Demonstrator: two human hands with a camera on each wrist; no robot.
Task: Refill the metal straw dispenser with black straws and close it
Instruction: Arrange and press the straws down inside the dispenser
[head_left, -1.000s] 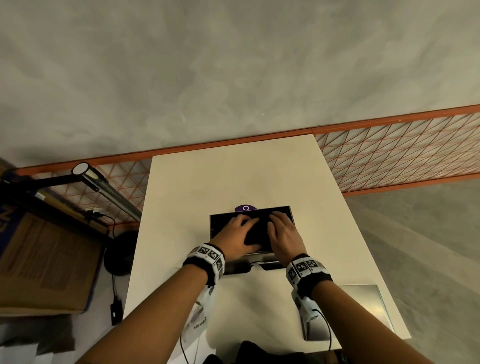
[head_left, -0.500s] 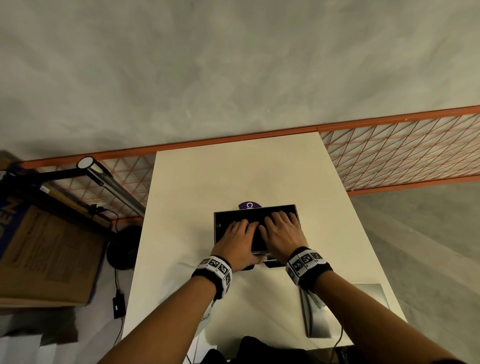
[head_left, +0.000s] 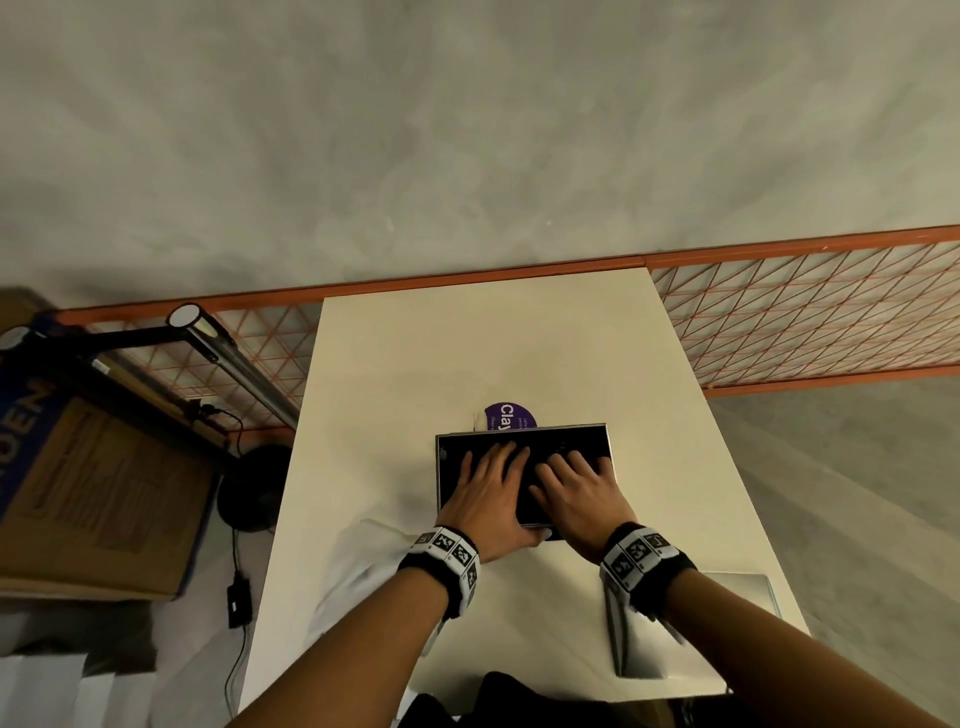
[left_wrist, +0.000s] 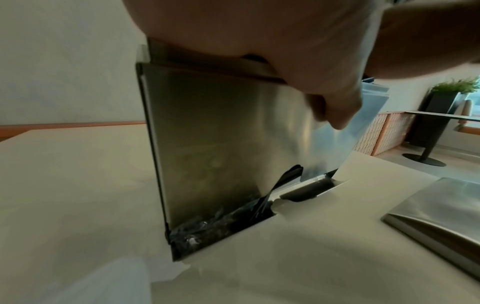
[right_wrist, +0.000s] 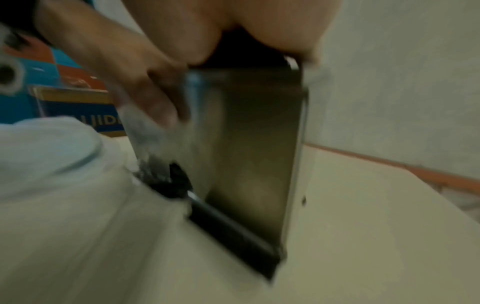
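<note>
Your straw dispenser stands upright near the middle of the counter, its top open and dark with black straws. Your left hand and right hand both lie flat over that open top, fingers spread and fairly straight, pressing on the straws rather than gripping anything; the left thumb hangs down the dispenser's near face.

Expect the dispenser to be stiff, thin sheet metal: light for its bulk, smooth and slippery on its brushed faces, with hard edges at the rim. Seen from the left wrist, its front panel reads as polished steel, and crinkled black wrapping shows in the slot at its foot. It probably slides easily on the counter, so steady it by the side walls, not the faces. The straws are light and springy; press them evenly with flat fingers so none bows up above the rim.

The lid, a bent metal sheet, lies on the counter nearer you than the dispenser and to its right. Take it by its long edges. A purple label sits just behind the dispenser.
</note>
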